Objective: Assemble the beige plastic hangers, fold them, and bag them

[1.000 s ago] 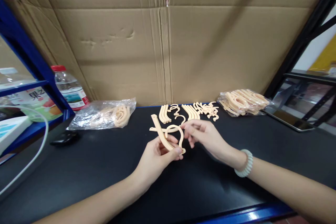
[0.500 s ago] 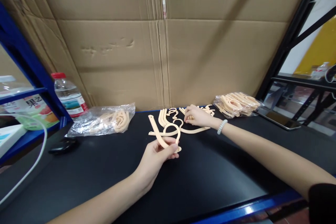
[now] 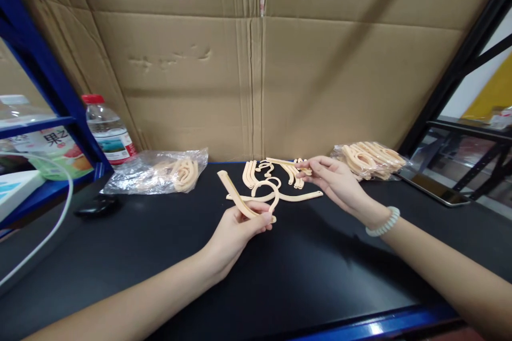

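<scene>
The left hand (image 3: 236, 229) pinches a light, stiff-looking plastic hanger arm (image 3: 240, 201) at its lower end, while the right hand (image 3: 336, 181) grips another thin strip (image 3: 286, 162).

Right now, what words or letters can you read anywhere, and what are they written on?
"果之": two dark characters on the white and green packet with fruit pictures on the blue metal shelf.
Label of the clear plastic water bottle with a red cap: print too small to read.
Brown cardboard sheets, peach plastic pieces and clear bags: no writing seen.
</scene>
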A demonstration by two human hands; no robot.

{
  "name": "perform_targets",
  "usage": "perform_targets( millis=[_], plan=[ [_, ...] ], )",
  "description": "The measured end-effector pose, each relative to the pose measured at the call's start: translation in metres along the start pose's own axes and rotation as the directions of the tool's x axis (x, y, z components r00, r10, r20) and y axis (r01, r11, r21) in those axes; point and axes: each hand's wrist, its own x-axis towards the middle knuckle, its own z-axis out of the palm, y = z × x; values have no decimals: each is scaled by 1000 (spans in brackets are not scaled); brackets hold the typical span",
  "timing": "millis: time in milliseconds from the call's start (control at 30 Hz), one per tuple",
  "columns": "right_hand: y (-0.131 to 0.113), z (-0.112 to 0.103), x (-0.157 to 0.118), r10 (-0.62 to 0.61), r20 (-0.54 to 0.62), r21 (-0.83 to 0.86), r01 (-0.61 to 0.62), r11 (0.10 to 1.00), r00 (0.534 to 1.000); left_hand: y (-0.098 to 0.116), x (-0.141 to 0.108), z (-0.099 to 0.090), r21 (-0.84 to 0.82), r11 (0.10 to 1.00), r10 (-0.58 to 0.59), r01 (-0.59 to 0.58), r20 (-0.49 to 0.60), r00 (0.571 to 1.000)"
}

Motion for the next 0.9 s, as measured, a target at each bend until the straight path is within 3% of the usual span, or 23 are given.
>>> perform_targets(
  millis=[233, 333, 467, 900],
  plan=[
    [1, 26, -28, 88, -36, 117, -84, 990, 995, -1, 4, 0, -35, 999, -7, 7, 4, 1000],
    [3, 30, -34, 205, 83, 266, -220, 939, 975, 0, 4, 0, -23, 1000, -20, 20, 19, 1000],
    [10, 38, -43, 282, 212, 319, -339, 885, 936, 1, 4, 1, -8, 1000, -23, 23, 31, 999],
    [7, 46, -44, 173, 224, 54, -189, 981, 959, -1, 3, -1, 59, 996, 57, -64, 115, 992]
  ],
)
